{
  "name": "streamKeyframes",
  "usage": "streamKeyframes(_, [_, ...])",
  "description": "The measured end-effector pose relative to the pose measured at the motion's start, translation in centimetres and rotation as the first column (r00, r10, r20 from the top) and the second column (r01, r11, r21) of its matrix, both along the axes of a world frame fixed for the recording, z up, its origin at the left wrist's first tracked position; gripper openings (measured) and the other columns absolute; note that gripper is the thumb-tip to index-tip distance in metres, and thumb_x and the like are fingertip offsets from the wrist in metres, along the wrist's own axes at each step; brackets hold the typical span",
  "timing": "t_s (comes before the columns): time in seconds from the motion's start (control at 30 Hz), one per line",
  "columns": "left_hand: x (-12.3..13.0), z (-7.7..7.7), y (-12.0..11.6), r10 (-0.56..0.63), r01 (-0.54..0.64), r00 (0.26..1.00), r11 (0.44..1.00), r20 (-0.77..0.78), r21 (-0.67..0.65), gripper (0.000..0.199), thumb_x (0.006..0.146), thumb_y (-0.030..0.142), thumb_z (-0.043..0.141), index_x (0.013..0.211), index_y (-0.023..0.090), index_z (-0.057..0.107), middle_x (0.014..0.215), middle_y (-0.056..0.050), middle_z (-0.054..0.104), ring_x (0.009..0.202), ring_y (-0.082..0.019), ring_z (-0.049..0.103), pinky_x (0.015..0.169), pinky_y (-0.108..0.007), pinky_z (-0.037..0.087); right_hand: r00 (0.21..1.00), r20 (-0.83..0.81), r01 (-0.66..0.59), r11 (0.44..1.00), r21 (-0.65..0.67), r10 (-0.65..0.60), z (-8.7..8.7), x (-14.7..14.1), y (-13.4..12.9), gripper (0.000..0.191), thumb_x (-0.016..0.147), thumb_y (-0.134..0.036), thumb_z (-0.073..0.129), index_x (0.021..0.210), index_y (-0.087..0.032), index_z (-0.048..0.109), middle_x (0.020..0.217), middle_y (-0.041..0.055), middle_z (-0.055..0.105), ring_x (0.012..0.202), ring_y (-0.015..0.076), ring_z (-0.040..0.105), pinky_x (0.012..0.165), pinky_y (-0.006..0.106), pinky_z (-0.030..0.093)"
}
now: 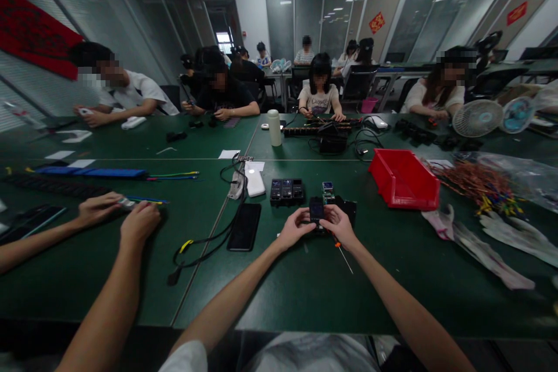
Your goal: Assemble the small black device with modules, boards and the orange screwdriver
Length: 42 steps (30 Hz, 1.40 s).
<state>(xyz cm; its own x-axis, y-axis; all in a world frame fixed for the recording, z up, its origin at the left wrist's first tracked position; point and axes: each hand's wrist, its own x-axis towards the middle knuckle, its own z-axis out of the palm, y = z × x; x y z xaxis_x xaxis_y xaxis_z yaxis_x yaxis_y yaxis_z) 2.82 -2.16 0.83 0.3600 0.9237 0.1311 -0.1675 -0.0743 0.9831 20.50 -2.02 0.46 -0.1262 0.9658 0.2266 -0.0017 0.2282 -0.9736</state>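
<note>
Between the fingertips of both hands is a small black boxy device [317,210] with a dark, screen-like face. My left hand [296,228] is closed on its left side, and my right hand [340,225] grips its right side. A thin screwdriver [346,257] with an orange collar points toward me from below my right hand; whether that hand also holds it, I cannot tell. Just behind lie a small module [328,190] with a green board and a black flat piece [350,212]. A black case [286,191] with three similar square units sits beyond my left hand.
A red bin [405,180] stands to the right, near copper wires [475,177] and gloves [483,250]. To the left are a black phone [244,226], cables [204,240] and a white power bank [255,180]. A co-worker's hands [139,222] work farther left. A bottle [274,128] stands ahead.
</note>
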Motion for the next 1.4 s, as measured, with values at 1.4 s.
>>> streamKeyframes(1.4, [-0.9, -0.2, 0.5, 0.013, 0.038, 0.966, 0.981, 0.257, -0.193, 0.048, 0.075, 0.035, 0.062, 0.118, 0.018, 0.047, 0.121, -0.013, 0.051, 0.108, -0.026, 0.053, 0.086, -0.048, 0.048, 0.924, 0.343, 0.07, 0.958, 0.279, -0.168, 0.4, 0.3, -0.4, 0.047, 0.065, -0.033, 0.072, 0.106, -0.022, 0.052, 0.104, 0.0062, 0.057, 0.097, 0.024, 0.055, 0.087, 0.039, 0.044])
